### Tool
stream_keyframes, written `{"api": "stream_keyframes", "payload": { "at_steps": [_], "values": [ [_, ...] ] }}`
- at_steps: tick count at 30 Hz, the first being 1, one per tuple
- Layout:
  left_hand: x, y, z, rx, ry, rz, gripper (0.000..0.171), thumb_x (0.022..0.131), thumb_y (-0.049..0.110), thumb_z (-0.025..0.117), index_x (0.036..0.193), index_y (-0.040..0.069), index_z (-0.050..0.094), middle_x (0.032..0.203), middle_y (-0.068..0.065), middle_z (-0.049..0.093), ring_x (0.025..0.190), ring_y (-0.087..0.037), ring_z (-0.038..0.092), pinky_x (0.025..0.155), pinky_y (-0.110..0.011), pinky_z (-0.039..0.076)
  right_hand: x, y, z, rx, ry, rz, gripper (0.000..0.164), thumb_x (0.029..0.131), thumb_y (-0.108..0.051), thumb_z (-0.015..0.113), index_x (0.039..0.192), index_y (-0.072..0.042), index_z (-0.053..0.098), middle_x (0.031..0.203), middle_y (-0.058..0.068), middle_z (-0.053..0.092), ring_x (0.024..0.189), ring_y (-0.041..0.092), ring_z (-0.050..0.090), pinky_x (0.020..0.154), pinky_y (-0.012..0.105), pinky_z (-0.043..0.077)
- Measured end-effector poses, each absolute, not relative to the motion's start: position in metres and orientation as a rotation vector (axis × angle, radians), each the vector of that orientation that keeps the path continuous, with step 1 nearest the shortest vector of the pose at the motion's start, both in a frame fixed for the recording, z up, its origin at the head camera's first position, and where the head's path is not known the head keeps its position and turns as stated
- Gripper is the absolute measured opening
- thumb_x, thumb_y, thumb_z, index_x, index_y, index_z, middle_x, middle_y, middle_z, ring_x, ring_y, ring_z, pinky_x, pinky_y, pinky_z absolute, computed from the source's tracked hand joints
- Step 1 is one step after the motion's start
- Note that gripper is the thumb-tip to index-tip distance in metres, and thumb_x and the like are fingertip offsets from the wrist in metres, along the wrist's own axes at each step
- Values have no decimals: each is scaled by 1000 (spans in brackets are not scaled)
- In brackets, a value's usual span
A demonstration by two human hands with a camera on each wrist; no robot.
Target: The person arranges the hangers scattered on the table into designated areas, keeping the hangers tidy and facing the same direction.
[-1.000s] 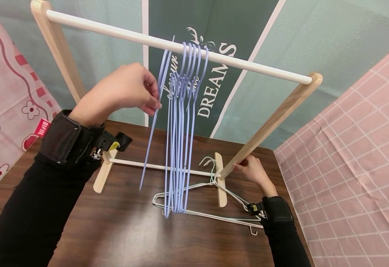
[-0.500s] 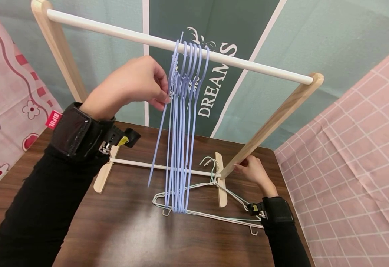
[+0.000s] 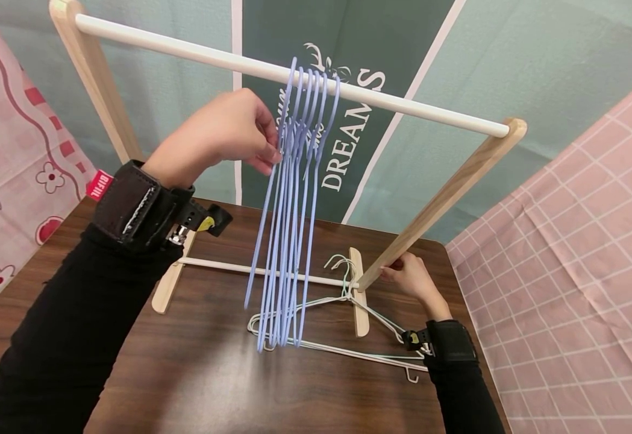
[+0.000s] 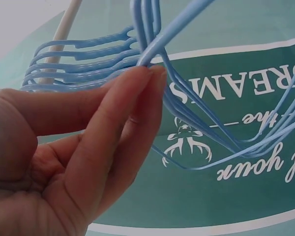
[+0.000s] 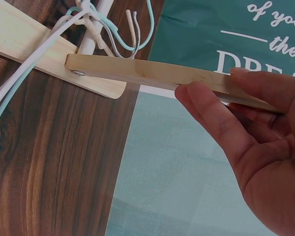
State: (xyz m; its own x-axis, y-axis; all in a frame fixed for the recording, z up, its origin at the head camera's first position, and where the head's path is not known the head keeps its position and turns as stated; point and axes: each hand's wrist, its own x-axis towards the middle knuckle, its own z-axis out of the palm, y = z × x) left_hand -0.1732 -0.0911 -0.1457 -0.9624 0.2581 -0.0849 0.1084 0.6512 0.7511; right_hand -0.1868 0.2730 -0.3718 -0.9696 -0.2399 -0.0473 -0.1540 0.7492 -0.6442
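My left hand (image 3: 240, 132) pinches the leftmost blue clothes hanger (image 3: 264, 223) near its neck, thumb against fingertips. That hanger's hook goes over the white top rod (image 3: 175, 47) of a small wooden clothes rack. Right beside it, several more blue hangers (image 4: 83, 66) hang bunched on the same rod. My right hand (image 3: 410, 277) grips the rack's right wooden post (image 5: 152, 73) low down, thumb on one side and fingers on the other.
White and pale green hangers (image 3: 343, 349) lie on the brown table (image 3: 196, 374) by the rack's right foot (image 3: 360, 313). A lower white rod (image 3: 229, 266) joins the two feet. Pink cloths (image 3: 581, 241) flank the table; a green printed cloth (image 3: 402, 36) hangs behind.
My left hand has moved right along the rod with the blue hanger, whose hook now sits over the rod close against the other blue hangers. The right hand stays on the post.
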Motion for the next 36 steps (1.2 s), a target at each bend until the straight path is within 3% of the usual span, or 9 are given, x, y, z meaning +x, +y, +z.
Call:
{"api": "stream_keyframes", "payload": {
  "at_steps": [8,16,24,36],
  "values": [
    [-175,-90,-148,274,2668,1170,8,84,2,62,85,-4,57,97,-12,61,67,-14,67,78,-29,50,-187,274,-372,-309,2807,-1029,22,86,-3,61,101,12,57,88,27,63,79,36,65,61,33,54],
    [-176,-89,-152,276,2665,1143,10,83,4,65,87,-4,59,94,-12,63,67,-14,66,84,-33,46,-186,274,-372,-309,2806,-1041,22,85,-3,61,101,12,57,88,26,63,79,35,65,61,32,54],
    [-176,-89,-153,275,2596,1210,11,83,3,65,83,-6,58,95,-12,59,64,-13,65,69,-25,52,-185,273,-371,-316,2818,-1032,22,85,-3,62,101,12,58,87,25,63,77,34,65,61,35,54],
    [-176,-89,-155,260,2521,1318,11,83,1,65,88,-8,60,91,-14,60,65,-14,66,68,-25,52,-185,273,-370,-327,2822,-1027,23,86,-3,61,102,12,57,88,25,63,79,36,64,62,38,53]
  ]
}}
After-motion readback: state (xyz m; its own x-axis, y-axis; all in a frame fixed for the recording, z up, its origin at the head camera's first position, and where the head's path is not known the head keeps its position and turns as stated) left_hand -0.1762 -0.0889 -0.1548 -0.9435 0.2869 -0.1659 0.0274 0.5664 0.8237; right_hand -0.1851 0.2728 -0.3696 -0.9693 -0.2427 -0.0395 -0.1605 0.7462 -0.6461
